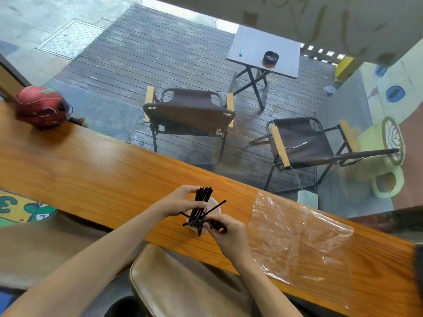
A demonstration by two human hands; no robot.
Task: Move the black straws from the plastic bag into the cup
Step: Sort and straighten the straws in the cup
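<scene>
Nearest, the right hand point(225, 232) is pinching a few black straws point(201, 207) that are lying crosswise over the cup point(214, 205). Just beyond, the left hand point(183, 201) is closing around an upright bundle standing in it. The plastic bag point(295, 234) is lying flat to the right, seemingly empty. Light, stiff and slippery, the straws are probably best gripped mid-length.

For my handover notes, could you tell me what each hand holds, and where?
The left hand grips upright black straws near their tops, over the cup; the right hand pinches more straws by their ends.
</scene>
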